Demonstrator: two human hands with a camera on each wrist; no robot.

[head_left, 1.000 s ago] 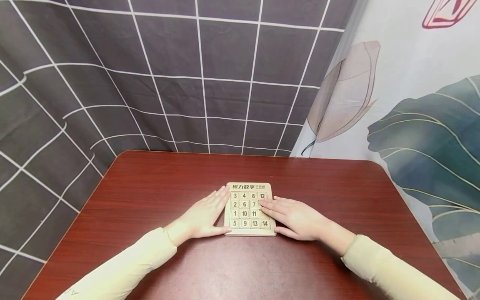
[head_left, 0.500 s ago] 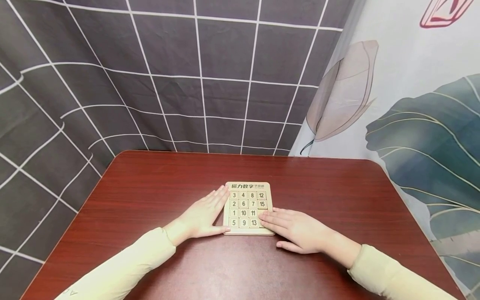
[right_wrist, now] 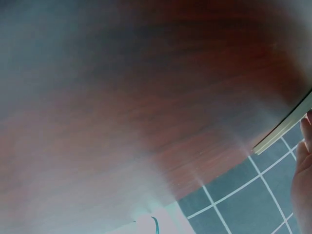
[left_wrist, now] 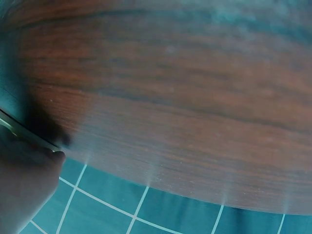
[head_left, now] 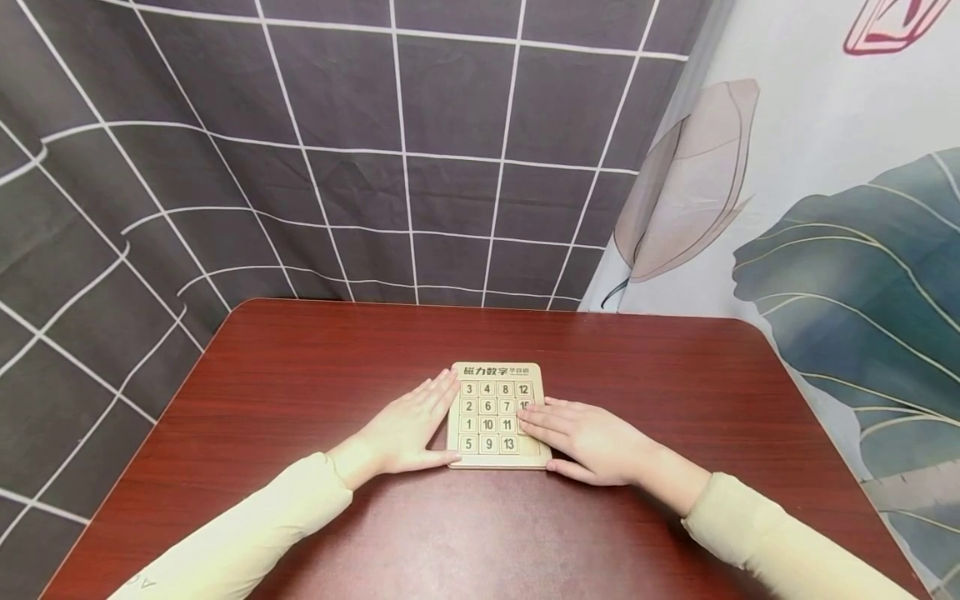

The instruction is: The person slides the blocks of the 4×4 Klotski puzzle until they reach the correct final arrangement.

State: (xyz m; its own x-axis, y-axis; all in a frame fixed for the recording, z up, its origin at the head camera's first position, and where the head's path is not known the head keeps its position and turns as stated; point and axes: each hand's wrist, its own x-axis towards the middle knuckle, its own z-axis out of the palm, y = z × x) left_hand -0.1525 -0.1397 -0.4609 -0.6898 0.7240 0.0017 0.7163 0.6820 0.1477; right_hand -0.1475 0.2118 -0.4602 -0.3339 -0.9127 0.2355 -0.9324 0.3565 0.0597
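A pale wooden number slide puzzle lies flat on the table, a heading in dark characters along its top. Rows of numbered tiles fill most of it; the lower right slot shows bare. My left hand rests along the puzzle's left side, fingers straight, thumb at the lower left corner. Straight fingertips of my right hand touch the right column, partly covering the 15 tile and hiding the slot below it. That thumb lies at the lower right edge. In the right wrist view, the puzzle's edge shows beside the fingers.
The puzzle sits on a reddish-brown wooden table with rounded far corners. Behind and to the left hangs a dark grid-patterned curtain. A white curtain with leaf prints hangs at the right.
My right hand first moved down the right column, baring the 15 tile, then back up. The 14 tile has left the lower right slot. My left hand stays in place.
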